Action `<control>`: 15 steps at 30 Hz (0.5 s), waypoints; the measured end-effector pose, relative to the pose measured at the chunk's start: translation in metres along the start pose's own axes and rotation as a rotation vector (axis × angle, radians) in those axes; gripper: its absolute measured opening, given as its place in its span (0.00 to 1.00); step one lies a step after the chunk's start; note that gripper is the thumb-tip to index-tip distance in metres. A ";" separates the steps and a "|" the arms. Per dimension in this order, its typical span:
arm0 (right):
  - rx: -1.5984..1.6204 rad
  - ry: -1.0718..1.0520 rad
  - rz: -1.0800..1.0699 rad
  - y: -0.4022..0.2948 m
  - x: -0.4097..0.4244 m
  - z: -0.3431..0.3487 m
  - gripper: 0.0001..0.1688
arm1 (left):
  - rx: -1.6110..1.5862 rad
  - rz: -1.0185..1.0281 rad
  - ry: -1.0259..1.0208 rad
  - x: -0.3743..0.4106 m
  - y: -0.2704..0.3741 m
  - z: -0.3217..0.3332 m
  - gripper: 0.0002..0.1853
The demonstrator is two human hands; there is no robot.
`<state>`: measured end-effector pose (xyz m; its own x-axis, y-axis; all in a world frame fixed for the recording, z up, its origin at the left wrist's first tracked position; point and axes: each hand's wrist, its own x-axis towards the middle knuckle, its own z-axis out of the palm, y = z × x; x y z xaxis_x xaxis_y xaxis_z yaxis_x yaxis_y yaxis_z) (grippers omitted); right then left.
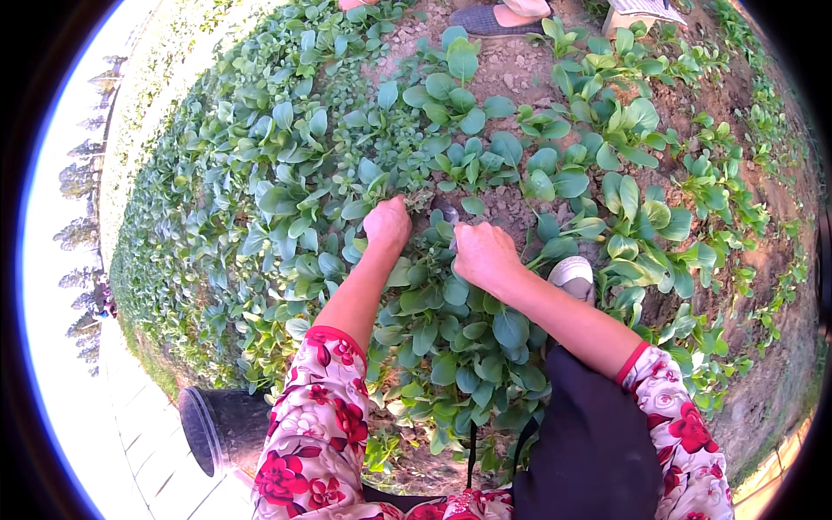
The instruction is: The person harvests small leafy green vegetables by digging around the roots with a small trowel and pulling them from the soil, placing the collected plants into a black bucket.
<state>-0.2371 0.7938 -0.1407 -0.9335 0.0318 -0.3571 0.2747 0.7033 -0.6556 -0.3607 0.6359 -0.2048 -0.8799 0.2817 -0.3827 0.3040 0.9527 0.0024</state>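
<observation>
Leafy green plants (510, 328) with rounded leaves grow thickly in front of me and below my arms. My left hand (389, 224) is closed on a tuft of small weeds (419, 200) just beyond its fingertips, among low foliage. To its right, my right hand (484, 255) is closed around what looks like the handle of a small tool; its metal blade (445, 210) points up and left over the soil, close to the weeds. The handle is mostly hidden by the fingers.
My shoe (573, 273) stands among the plants right of my right hand. At the top is another person's foot in a checked shoe (484, 21), near a low light-coloured stool or box (624, 21). A black bucket (227, 429) lies at lower left beside a paved strip.
</observation>
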 end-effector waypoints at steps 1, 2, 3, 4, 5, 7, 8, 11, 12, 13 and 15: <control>0.002 0.011 -0.018 -0.003 0.007 0.008 0.10 | -0.004 -0.013 -0.003 -0.001 -0.003 0.001 0.12; 0.007 -0.004 -0.018 -0.002 0.014 0.015 0.10 | -0.009 -0.026 -0.006 -0.002 -0.004 0.002 0.12; 0.017 0.003 -0.019 -0.001 0.016 0.020 0.10 | -0.018 -0.037 -0.004 -0.001 -0.004 0.002 0.12; 0.026 0.012 -0.018 0.002 0.018 0.024 0.10 | -0.019 -0.047 0.001 -0.003 -0.004 0.002 0.13; 0.035 0.021 -0.016 0.005 0.020 0.027 0.10 | -0.020 -0.048 0.019 -0.003 -0.006 0.001 0.14; 0.061 0.016 -0.020 0.010 0.021 0.031 0.12 | -0.024 -0.045 0.043 -0.007 -0.008 0.005 0.17; 0.074 0.014 -0.021 0.013 0.020 0.033 0.13 | -0.029 -0.042 0.060 -0.009 -0.010 0.006 0.18; 0.247 0.083 0.004 0.024 0.020 0.040 0.16 | -0.039 -0.044 0.076 -0.010 -0.012 0.009 0.19; 0.309 0.098 0.032 0.027 0.021 0.040 0.16 | -0.053 -0.047 0.073 -0.009 -0.009 0.005 0.19; 0.371 0.112 0.060 0.030 0.023 0.040 0.17 | -0.060 -0.041 0.080 -0.009 -0.007 0.004 0.19; 0.446 0.126 0.091 0.034 0.024 0.039 0.17 | -0.072 -0.033 0.091 -0.011 -0.003 0.004 0.18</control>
<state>-0.2407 0.7906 -0.1974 -0.9140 0.1843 -0.3615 0.4036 0.3204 -0.8570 -0.3504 0.6292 -0.2038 -0.9194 0.2563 -0.2982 0.2502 0.9664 0.0593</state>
